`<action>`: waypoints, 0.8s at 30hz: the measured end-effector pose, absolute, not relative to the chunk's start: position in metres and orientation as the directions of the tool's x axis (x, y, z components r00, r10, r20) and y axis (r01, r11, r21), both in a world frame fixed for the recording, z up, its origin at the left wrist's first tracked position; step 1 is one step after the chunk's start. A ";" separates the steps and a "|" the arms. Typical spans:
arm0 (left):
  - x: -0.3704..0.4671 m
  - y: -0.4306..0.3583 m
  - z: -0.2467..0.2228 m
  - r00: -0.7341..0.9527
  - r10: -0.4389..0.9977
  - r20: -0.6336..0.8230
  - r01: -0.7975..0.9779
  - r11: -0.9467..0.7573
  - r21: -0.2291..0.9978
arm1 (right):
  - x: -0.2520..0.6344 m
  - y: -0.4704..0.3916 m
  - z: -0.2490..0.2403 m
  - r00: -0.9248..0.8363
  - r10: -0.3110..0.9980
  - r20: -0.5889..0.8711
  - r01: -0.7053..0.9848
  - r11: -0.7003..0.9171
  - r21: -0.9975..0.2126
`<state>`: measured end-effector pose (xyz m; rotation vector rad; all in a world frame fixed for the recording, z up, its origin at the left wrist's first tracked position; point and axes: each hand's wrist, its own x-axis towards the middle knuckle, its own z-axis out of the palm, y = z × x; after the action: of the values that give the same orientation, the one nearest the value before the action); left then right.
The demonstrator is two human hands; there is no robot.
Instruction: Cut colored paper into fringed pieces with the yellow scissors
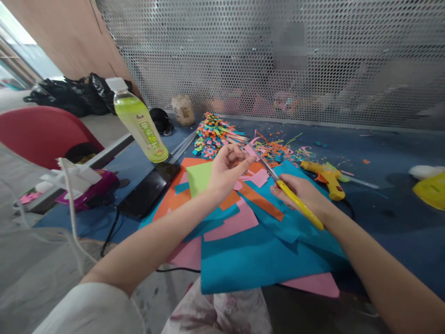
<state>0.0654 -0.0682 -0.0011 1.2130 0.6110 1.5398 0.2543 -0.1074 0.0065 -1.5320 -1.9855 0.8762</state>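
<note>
My left hand (227, 169) is closed in a pinch on a small pink paper piece (251, 151) above the sheets. Gripped in my right hand (295, 190) are yellow-handled scissors (301, 204), their blades pointing up and left to the pink piece. Whether the blades are closed on the paper I cannot tell. Beneath both hands lie blue paper sheets (243, 262), a lime green sheet (199, 178), an orange strip (262, 199) and pink cut pieces (232, 222). Behind my left hand stands a cone of many small coloured paper pieces (212, 134).
Thin paper scraps (278, 148) lie behind the scissors. A yellow glue gun (327, 178) rests at the right. Left are a bottle of green drink (139, 123), a black phone (151, 190) and a purple tissue box (81, 190). A perforated metal panel (243, 60) edges the table's back.
</note>
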 end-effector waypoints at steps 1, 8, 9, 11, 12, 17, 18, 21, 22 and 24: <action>0.065 -0.068 -0.001 0.047 0.923 0.382 -0.402 -0.333 0.853 | 0.254 -0.108 0.007 -0.262 0.965 -0.012 0.657 0.170 -0.734; 0.066 -0.067 -0.001 0.035 0.927 0.372 -0.416 -0.325 0.849 | 0.255 -0.106 0.004 -0.254 0.967 -0.002 0.652 0.170 -0.738; 0.066 -0.067 -0.001 0.036 0.926 0.375 -0.420 -0.326 0.847 | 0.255 -0.106 0.004 -0.255 0.967 0.000 0.652 0.172 -0.738; 0.066 -0.067 -0.002 0.041 0.923 0.382 -0.421 -0.331 0.845 | 0.256 -0.106 0.003 -0.256 0.967 0.002 0.651 0.174 -0.739; 0.067 -0.067 -0.002 0.042 0.922 0.385 -0.420 -0.333 0.844 | 0.256 -0.106 0.003 -0.255 0.967 0.001 0.649 0.172 -0.741; 0.066 -0.066 -0.003 0.047 0.922 0.385 -0.425 -0.330 0.843 | 0.255 -0.107 0.005 -0.248 0.969 -0.001 0.643 0.164 -0.749; 0.066 -0.066 -0.003 0.049 0.923 0.381 -0.423 -0.327 0.845 | 0.255 -0.107 0.005 -0.246 0.969 -0.001 0.644 0.162 -0.748; 0.066 -0.066 -0.003 0.050 0.927 0.372 -0.413 -0.319 0.853 | 0.254 -0.107 0.005 -0.240 0.971 0.001 0.646 0.161 -0.746; 0.066 -0.066 -0.003 0.052 0.927 0.372 -0.413 -0.319 0.853 | 0.254 -0.108 0.006 -0.238 0.971 0.003 0.646 0.161 -0.746; 0.066 -0.066 -0.003 0.056 0.925 0.377 -0.418 -0.321 0.850 | 0.254 -0.108 0.006 -0.234 0.972 0.007 0.645 0.161 -0.747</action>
<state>0.0661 -0.0665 -0.0034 1.2008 0.6030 1.5291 0.2535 -0.1077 0.0059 -1.5293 -1.9482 0.8670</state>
